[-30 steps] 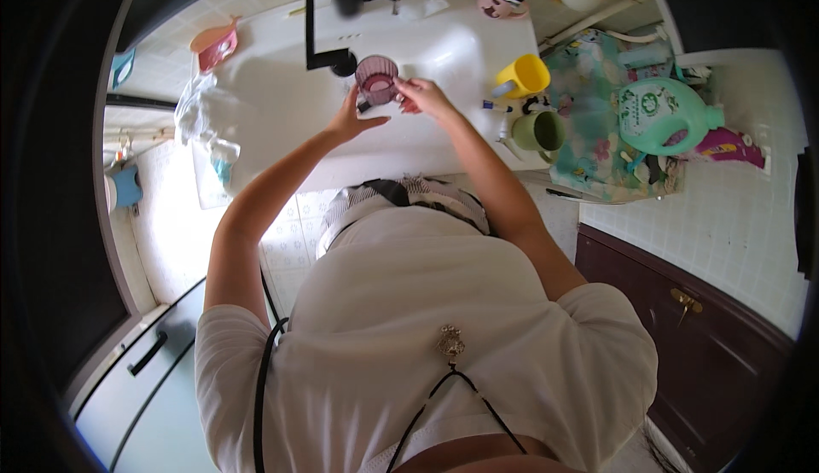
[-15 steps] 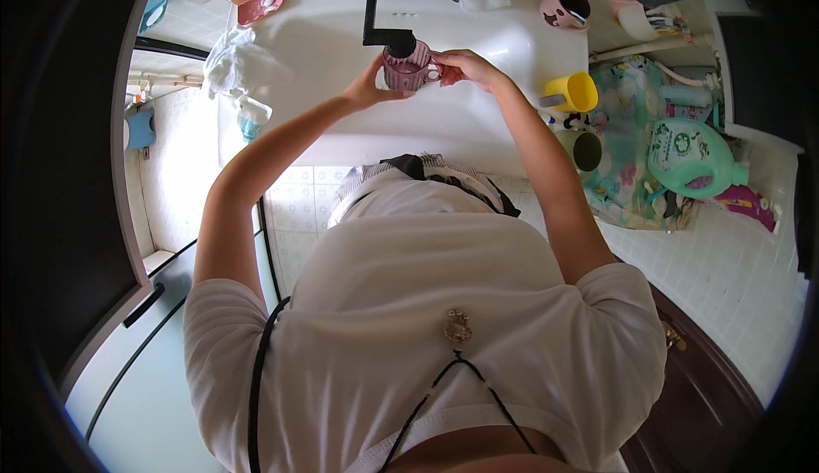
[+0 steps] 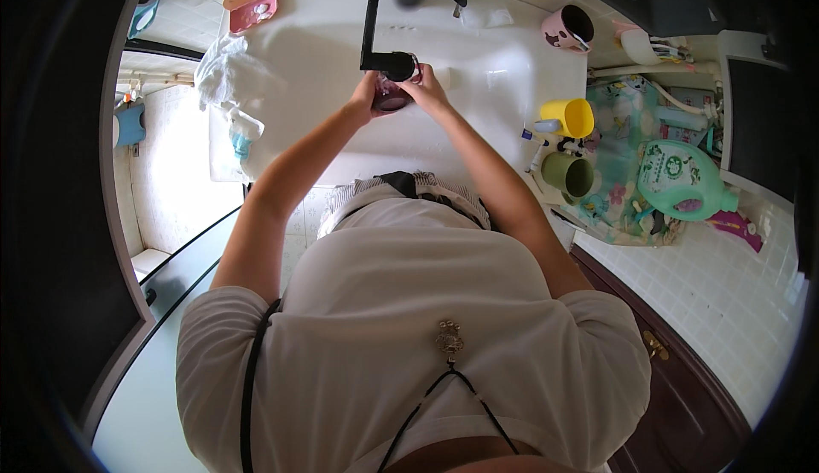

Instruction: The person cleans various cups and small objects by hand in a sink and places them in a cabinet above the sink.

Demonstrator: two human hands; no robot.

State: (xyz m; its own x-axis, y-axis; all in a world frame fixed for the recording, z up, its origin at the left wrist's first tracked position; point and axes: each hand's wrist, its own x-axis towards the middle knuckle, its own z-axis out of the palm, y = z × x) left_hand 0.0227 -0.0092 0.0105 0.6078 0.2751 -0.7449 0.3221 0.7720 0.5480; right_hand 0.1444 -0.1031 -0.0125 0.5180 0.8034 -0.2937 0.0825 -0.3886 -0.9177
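A purple-tinted see-through cup (image 3: 390, 100) is held over the white sink (image 3: 311, 55), right under the black faucet's spout (image 3: 388, 65), which hides part of it. My left hand (image 3: 366, 96) is closed round the cup's left side. My right hand (image 3: 426, 92) grips it from the right, with its fingers near the rim. Some fingertips of both hands are hidden behind the cup and the spout.
A pink mug (image 3: 567, 28), a yellow cup (image 3: 570, 118) and a green cup (image 3: 566, 175) stand along the right side. Beyond them is a green detergent jug (image 3: 682, 179). A white cloth (image 3: 227, 70) and a pink soap dish (image 3: 253, 11) sit at the left.
The cup has come slightly lower in the picture and now sits more beneath the spout. My right hand has moved left, from the cup's handle side to close against its rim.
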